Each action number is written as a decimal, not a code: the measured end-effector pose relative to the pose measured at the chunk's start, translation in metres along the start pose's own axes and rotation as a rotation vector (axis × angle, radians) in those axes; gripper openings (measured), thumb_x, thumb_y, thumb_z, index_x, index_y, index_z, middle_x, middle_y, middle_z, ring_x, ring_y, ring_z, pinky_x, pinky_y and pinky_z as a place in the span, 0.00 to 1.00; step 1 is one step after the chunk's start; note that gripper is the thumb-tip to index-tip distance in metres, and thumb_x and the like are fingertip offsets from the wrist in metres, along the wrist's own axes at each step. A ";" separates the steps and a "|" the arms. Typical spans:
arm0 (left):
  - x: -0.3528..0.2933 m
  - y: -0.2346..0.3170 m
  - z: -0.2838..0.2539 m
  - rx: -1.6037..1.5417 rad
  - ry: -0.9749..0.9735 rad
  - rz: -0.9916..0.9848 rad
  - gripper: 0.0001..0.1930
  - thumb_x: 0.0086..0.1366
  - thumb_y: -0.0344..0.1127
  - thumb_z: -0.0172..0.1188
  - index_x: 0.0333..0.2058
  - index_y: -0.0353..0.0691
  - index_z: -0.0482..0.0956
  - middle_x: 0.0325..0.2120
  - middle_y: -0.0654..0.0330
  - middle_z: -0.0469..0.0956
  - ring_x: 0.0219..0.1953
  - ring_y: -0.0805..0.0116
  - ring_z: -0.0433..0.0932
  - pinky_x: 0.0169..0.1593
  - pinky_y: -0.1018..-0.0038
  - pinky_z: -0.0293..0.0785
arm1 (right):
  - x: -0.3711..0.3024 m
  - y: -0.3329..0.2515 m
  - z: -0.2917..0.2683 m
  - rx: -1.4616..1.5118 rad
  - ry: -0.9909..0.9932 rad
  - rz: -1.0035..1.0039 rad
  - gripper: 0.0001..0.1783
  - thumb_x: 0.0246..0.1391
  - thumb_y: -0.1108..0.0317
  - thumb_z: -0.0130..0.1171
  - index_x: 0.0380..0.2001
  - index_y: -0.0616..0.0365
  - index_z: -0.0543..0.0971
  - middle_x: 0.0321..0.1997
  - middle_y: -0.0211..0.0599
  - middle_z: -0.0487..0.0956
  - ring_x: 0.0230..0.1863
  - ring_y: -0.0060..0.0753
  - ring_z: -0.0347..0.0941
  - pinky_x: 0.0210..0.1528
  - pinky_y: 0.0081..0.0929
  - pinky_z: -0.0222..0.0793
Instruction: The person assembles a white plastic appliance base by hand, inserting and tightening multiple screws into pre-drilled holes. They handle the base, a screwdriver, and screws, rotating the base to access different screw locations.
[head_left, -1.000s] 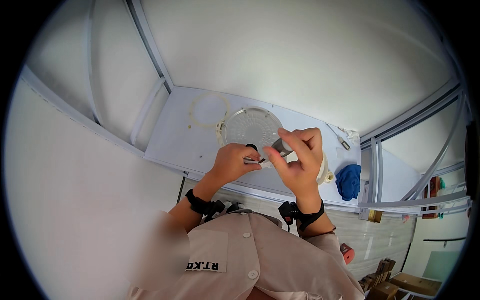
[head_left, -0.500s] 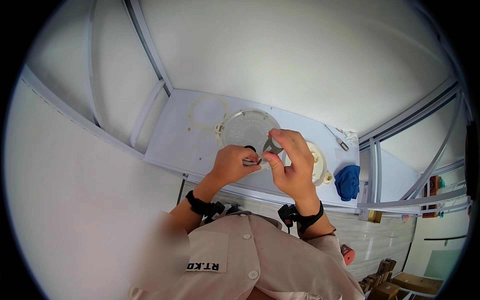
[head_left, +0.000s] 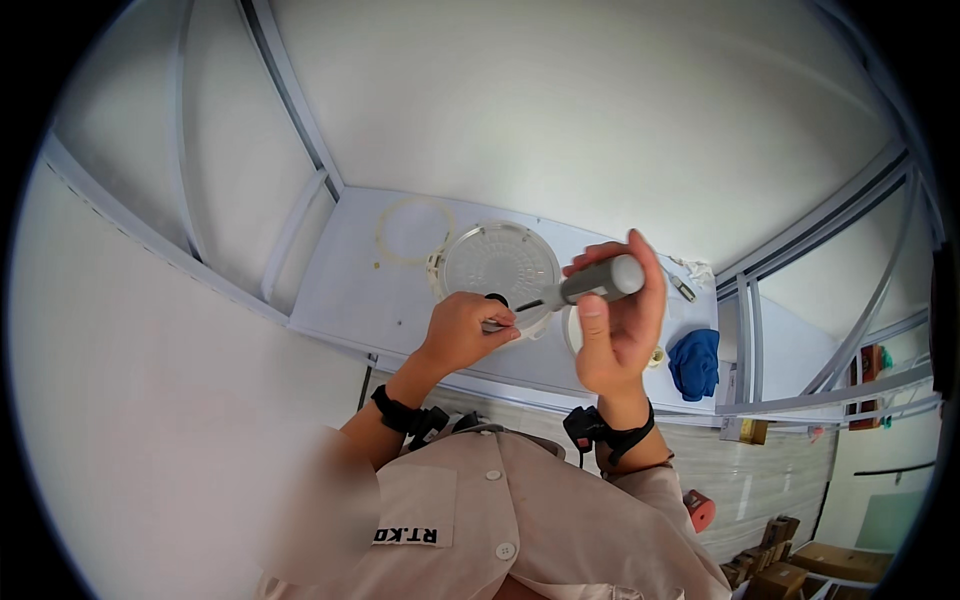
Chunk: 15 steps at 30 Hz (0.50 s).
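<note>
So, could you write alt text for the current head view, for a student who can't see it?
A person's right hand holds a grey-handled tool, seemingly a screwdriver, pointing toward the left hand, which pinches a small piece too unclear to identify. On the white table are a round translucent disc and a crumpled blue cloth.

The table (head_left: 345,290) spans the middle of the frame. At its upper left lies a ring (head_left: 378,230), with a round cover (head_left: 500,265) just to the right, near centre. The left hand (head_left: 465,330) is before the cover; the right hand (head_left: 628,335) is to its right, a screwdriver (head_left: 590,283) between them. Farther right, a second screwdriver (head_left: 684,289) lies beside crumpled paper (head_left: 700,270), above a cloth (head_left: 694,364).
</note>
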<state>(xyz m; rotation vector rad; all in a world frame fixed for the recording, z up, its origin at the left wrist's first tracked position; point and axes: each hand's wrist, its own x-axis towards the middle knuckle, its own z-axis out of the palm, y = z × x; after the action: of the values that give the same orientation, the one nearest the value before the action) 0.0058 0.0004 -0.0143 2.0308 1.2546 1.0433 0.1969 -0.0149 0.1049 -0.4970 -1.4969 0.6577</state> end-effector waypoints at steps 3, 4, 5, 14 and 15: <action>0.000 0.003 -0.003 0.007 0.017 0.030 0.08 0.55 0.38 0.76 0.30 0.44 0.87 0.29 0.63 0.88 0.32 0.61 0.86 0.36 0.67 0.79 | 0.003 0.003 -0.022 -0.138 0.006 -0.006 0.33 0.60 0.78 0.57 0.69 0.64 0.64 0.48 0.42 0.75 0.45 0.30 0.70 0.51 0.29 0.68; -0.001 0.003 -0.002 0.005 0.028 0.050 0.08 0.55 0.38 0.76 0.30 0.44 0.87 0.29 0.63 0.88 0.32 0.61 0.86 0.36 0.67 0.79 | 0.001 0.006 -0.033 -0.205 -0.015 0.041 0.34 0.58 0.80 0.55 0.68 0.63 0.65 0.46 0.41 0.75 0.44 0.30 0.70 0.50 0.28 0.68; -0.001 0.003 -0.003 0.003 0.041 0.070 0.07 0.55 0.37 0.75 0.30 0.44 0.88 0.29 0.63 0.88 0.31 0.61 0.86 0.36 0.67 0.79 | -0.001 0.009 -0.038 -0.272 -0.036 0.089 0.34 0.55 0.81 0.54 0.68 0.63 0.65 0.44 0.40 0.75 0.43 0.29 0.70 0.48 0.28 0.68; 0.000 0.003 -0.004 0.034 0.029 0.118 0.05 0.54 0.33 0.73 0.29 0.45 0.86 0.28 0.64 0.87 0.32 0.61 0.85 0.37 0.66 0.79 | -0.022 0.077 -0.063 -0.564 -0.514 0.480 0.33 0.44 0.84 0.58 0.58 0.51 0.78 0.57 0.38 0.81 0.39 0.44 0.80 0.39 0.35 0.76; 0.000 0.002 -0.005 0.032 0.026 0.139 0.06 0.53 0.34 0.74 0.29 0.45 0.86 0.28 0.64 0.87 0.32 0.60 0.85 0.37 0.66 0.79 | -0.026 0.085 -0.065 -0.551 -0.524 0.446 0.33 0.44 0.84 0.58 0.58 0.52 0.78 0.55 0.39 0.81 0.41 0.44 0.79 0.40 0.34 0.76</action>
<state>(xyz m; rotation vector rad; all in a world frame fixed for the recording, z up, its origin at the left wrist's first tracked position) 0.0027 -0.0001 -0.0102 2.1611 1.1642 1.1231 0.2552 0.0362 0.0262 -1.1711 -2.1026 0.7512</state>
